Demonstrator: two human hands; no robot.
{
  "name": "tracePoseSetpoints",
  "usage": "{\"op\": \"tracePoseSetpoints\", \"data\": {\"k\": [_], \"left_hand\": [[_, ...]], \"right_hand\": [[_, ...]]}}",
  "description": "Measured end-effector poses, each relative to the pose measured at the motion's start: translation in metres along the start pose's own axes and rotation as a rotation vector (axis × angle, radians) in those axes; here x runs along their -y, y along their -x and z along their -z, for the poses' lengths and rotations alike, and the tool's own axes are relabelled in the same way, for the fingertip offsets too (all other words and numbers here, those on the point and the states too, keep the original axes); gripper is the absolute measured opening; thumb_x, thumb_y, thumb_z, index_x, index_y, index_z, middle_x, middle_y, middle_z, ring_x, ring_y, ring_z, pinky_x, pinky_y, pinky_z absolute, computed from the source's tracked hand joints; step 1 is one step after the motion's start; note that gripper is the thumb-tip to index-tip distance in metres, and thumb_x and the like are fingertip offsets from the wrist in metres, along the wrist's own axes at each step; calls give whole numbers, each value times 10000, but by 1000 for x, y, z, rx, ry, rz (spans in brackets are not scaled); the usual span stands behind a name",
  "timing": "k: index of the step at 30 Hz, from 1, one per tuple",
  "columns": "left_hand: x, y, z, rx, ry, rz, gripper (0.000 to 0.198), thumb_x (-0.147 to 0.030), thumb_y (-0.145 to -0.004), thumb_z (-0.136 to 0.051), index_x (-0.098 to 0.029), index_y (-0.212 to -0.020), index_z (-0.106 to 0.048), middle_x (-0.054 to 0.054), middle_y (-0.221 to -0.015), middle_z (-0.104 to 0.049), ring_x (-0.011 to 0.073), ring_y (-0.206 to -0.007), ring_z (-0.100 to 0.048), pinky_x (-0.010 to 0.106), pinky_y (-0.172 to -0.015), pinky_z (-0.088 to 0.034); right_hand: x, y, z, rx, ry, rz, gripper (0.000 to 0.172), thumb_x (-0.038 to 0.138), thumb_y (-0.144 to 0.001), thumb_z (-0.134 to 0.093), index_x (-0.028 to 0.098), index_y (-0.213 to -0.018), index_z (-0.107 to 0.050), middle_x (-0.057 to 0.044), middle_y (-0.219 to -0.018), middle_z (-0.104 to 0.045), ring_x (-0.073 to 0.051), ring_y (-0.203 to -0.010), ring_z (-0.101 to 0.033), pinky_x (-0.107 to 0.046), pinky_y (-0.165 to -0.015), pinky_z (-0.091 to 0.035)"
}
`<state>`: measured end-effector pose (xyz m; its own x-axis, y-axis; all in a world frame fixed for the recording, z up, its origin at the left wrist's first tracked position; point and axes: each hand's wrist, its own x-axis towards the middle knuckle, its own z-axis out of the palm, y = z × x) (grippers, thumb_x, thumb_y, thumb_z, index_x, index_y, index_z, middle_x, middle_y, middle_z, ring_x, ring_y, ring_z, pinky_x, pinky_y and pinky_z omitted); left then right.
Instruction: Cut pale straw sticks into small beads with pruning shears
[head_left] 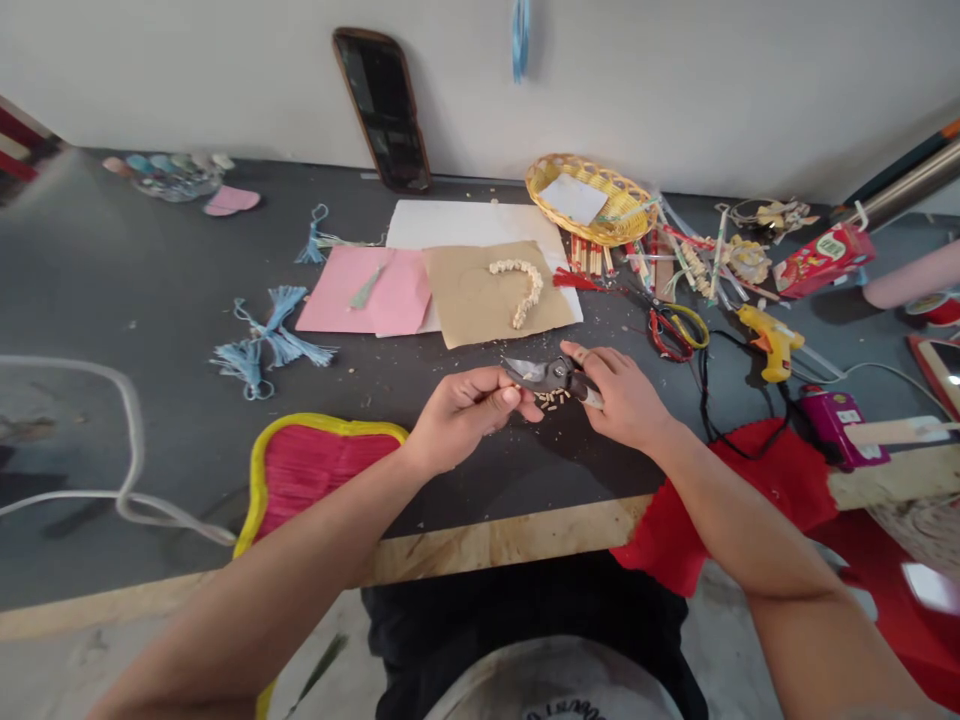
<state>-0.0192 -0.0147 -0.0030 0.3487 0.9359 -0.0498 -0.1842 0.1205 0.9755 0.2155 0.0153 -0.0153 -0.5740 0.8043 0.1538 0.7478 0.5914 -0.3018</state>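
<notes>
My right hand (619, 395) is closed around the handles of a pair of pruning shears (555, 374), whose blades point left. Close to those blades, my left hand (476, 408) pinches something small between thumb and fingers; what it is cannot be made out. Beneath the shears lies a small heap of short pale cut pieces (553, 402), partly hidden by my hands. Beyond it, a curved strip of similar pale bits (531, 285) rests on a sheet of brown paper (465, 300).
Behind are pink paper (330, 295), a wicker basket (547, 205) and a leaning phone (382, 110). Blue tassels (281, 330) lie left. At right are scissors (670, 335), a yellow glue gun (772, 342) and a red juice box (821, 260). A yellow-edged magenta piece (315, 460) sits near the front edge.
</notes>
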Motion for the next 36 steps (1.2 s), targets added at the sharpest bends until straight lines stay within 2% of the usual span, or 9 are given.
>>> {"op": "tracePoseSetpoints", "data": {"k": [7, 13, 16, 20, 23, 28, 32, 36], "left_hand": [[-2, 0, -1, 49, 218, 77, 231, -347, -815, -691, -120, -784, -655, 93, -706, -729, 40, -413, -328, 205, -407, -229], [-2, 0, -1, 36, 230, 71, 228, -337, -803, -705, -119, -764, -648, 78, -667, -716, 36, -400, -324, 198, -398, -210], [0, -1, -1, 34, 220, 46, 222, -331, -806, -702, -117, -767, -657, 77, -664, -714, 36, -400, -329, 198, -399, -211], [-1, 0, 0, 135, 267, 75, 220, -326, -800, -709, -112, -767, -674, 81, -639, -707, 37, -396, -336, 196, -395, -197], [-3, 1, 1, 200, 300, 98, 214, -318, -794, -717, -111, -751, -684, 86, -636, -708, 34, -391, -340, 197, -397, -194], [-1, -2, 0, 129, 336, 92, 188, -305, -779, -737, -124, -795, -689, 84, -651, -719, 41, -411, -382, 191, -417, -230], [2, -4, 0, 45, 360, 74, 179, -277, -757, -758, -138, -797, -653, 76, -680, -729, 44, -429, -402, 189, -436, -271], [2, -5, 1, 59, 343, 72, 193, -285, -760, -755, -128, -764, -644, 74, -673, -723, 45, -438, -414, 188, -438, -287]], "right_hand": [[9, 2, 4, -11, -6, -36, 487, 179, -886, -421, 191, -1373, -416, -108, -1082, -630, -252, -984, -584, -390, -857, -478], [9, 2, 3, -13, -15, -38, 478, 173, -869, -438, 192, -1347, -439, -109, -1101, -630, -250, -981, -586, -388, -863, -477], [4, 0, 0, -23, -1, -8, 527, 181, -853, -468, 178, -1377, -407, -123, -1129, -613, -270, -1026, -561, -419, -882, -465], [-2, 1, -1, -15, -7, 77, 631, 199, -833, -501, 170, -1437, -319, -134, -1183, -580, -286, -1074, -524, -441, -889, -449], [-2, 1, 1, -37, 9, 102, 611, 200, -855, -473, 159, -1443, -312, -132, -1138, -587, -278, -1041, -528, -423, -864, -446], [0, 1, 3, -80, 102, 40, 545, 197, -888, -426, 176, -1428, -349, -128, -1097, -601, -269, -992, -539, -393, -810, -431], [0, 1, 2, -70, 131, 16, 560, 212, -889, -429, 175, -1438, -325, -126, -1095, -598, -280, -1009, -530, -410, -829, -422], [0, 2, 2, -35, 132, 19, 633, 199, -861, -456, 182, -1465, -271, -142, -1170, -576, -295, -1057, -512, -432, -855, -411]]}}
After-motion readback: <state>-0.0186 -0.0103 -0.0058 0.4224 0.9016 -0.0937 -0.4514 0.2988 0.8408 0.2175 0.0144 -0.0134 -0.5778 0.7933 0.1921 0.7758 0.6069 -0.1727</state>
